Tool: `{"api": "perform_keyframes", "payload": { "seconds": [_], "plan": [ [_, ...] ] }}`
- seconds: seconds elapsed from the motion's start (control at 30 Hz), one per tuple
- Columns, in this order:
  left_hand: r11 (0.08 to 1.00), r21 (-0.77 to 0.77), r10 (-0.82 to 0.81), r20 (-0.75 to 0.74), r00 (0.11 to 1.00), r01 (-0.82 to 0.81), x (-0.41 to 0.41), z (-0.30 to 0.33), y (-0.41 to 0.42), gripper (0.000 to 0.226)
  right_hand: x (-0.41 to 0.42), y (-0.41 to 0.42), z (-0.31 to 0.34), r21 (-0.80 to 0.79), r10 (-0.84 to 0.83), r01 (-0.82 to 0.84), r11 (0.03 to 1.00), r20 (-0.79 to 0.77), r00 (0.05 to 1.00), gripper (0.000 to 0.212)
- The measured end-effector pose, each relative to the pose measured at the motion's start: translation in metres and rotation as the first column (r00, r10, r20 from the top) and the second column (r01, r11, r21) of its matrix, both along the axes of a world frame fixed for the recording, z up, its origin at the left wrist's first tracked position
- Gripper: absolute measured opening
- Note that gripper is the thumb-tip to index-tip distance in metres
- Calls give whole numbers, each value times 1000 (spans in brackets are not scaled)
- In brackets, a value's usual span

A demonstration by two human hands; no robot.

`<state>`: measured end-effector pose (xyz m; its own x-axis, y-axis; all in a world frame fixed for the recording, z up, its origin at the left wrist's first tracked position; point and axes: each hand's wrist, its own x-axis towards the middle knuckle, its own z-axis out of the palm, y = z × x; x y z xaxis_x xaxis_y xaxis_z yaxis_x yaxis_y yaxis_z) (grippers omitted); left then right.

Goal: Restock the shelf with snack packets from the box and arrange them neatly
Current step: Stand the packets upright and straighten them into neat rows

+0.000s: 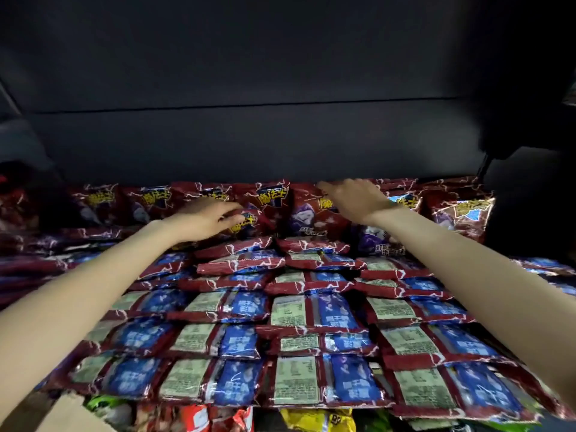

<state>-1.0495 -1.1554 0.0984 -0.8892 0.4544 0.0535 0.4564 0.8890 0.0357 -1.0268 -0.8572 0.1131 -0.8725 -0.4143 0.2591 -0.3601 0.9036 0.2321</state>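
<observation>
Two hands are way back on the shelf (93, 244) right now, both working the standing row of red packets (274, 201) against the dark back wall (280, 141). We've got the left hand (202, 221) with fingers (232, 218) curled round the top edge of one packet (249, 221) that sits a bit lower and forward of its neighbours, so that's a proper hold as far as we can see. The right hand (352, 199) rests on top of the upright row just to the right of that, fingers fairly flat and reaching toward the back; we can't tell if it's pinching anything or just pressing the tops down.

What matters for the next move, we reckon: the held packet stands upright with its long axis vertical, right at the left fingertips and just left of the right hand. So the left hand is the nearer one to seat it, while the right steadies the neighbours.

Closer to us, the shelf is covered in flat packets (290, 310) lying back-side up in overlapping rows, pretty tidy already. Below the shelf edge we see other snacks, a yellow bag (314, 419) and a bit of cardboard (68, 413) at lower left, probably the box.

Looks mostly stocked to us.
</observation>
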Motion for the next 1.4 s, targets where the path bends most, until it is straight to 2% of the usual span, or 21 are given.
{"api": "perform_keyframes", "payload": {
  "seconds": [0.13, 0.2, 0.3, 0.37, 0.5, 0.63, 0.73, 0.9, 0.97, 1.07, 1.13, 1.2, 1.3, 1.4],
  "plan": [
    [983, -159, -132, -271, 954, 91, -14, 6, 13, 48, -17, -9, -2, -70, 29, -22, 997, 100, 995, 52],
    [964, -230, -218, -378, 900, 137, -25, 11, 15, 47, -23, -19, -3, -37, 55, -51, 998, 117, 992, 59],
    [958, -257, -226, -413, 883, 125, -33, 12, 21, 45, -30, -27, -4, 20, 45, -47, 999, 112, 993, 70],
    [966, -234, -192, -364, 911, 110, -34, 10, 28, 50, -33, -28, -5, 28, 47, -51, 998, 137, 989, 71],
    [938, -267, -251, -88, 964, 220, -34, 0, 28, 67, -32, -27, -5, 6, 44, -48, 999, 303, 952, 74],
    [969, -96, -214, 144, 966, 228, -28, -13, 25, 63, -20, -30, -13, 0, 74, -80, 997, 378, 923, 68],
    [969, -71, -223, 163, 961, 237, -25, -14, 23, 64, -11, -33, -13, 40, 69, -92, 995, 403, 913, 68],
    [953, -136, -237, 218, 947, 270, -18, -9, 28, 69, 1, -30, -3, 60, 57, -96, 994, 471, 880, 72],
    [956, -66, -259, 275, 926, 287, -21, -5, 26, 70, -1, -26, 1, 32, 65, -92, 995, 492, 868, 74],
    [973, 90, -232, 335, 913, 214, -37, 0, 22, 76, -15, -17, 6, -64, 84, -61, 996, 465, 881, 78],
    [980, 36, -200, 263, 944, 198, -45, 3, 26, 75, -27, -10, 9, -86, 55, -20, 996, 429, 901, 82],
    [959, -127, -245, 65, 967, 252, -49, 4, 36, 72, -36, -5, 10, -61, 7, 20, 998, 408, 913, 87],
    [897, -331, -378, -235, 895, 292, -62, 0, 44, 77, -46, -6, 6, 81, -22, -4, 997, 321, 947, 88],
    [885, -341, -444, -422, 790, 316, -73, -2, 40, 79, -54, -11, -4, 281, -11, -21, 959, 113, 994, 91]
  ]
}}
